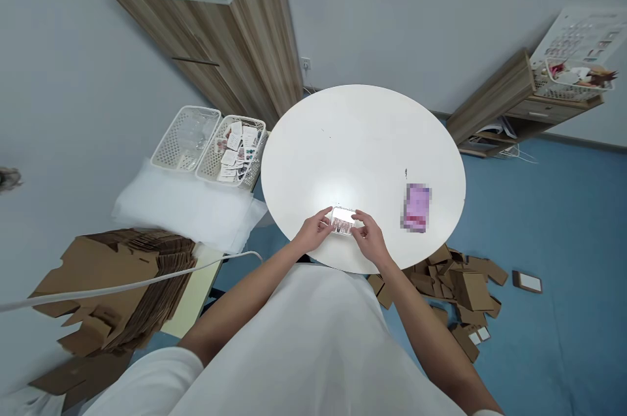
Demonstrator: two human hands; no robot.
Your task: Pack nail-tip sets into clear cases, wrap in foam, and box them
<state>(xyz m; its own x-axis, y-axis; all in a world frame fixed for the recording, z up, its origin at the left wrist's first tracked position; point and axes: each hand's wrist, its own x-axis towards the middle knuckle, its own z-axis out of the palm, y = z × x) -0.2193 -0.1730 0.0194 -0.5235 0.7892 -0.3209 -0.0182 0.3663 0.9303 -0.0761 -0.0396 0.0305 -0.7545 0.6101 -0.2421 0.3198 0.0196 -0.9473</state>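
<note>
Both hands are at a small clear case [343, 221] above the near part of the table [362, 142], one at each short side. The left hand [315, 232] is partly closed, its thumb and fingertips bent onto the case's left edge. The right hand [368, 235] mirrors it, with fingers arched over the upper right corner and thumb lower down at the right edge, so the case is gripped between the two. Whether it rests on the surface or is slightly raised, one cannot tell. Inside, along the side nearer the person, runs a row of small pinkish pieces [341, 227]; the part beyond them is bright white.

Well to the right of the right hand, on the same round white table, lies a purple item [417, 207] blurred into blocks, with a small dark mark [405, 173] just beyond it. Left of the table stand two white baskets: a left basket [161, 149] with clear plastic pieces, and a right basket [253, 168] filled with small cards. Nearer the person are white translucent sheets [181, 204] and a stack of folded cardboard [122, 279]. Brown boxes [473, 290] are heaped on the blue floor [578, 240] at right.
</note>
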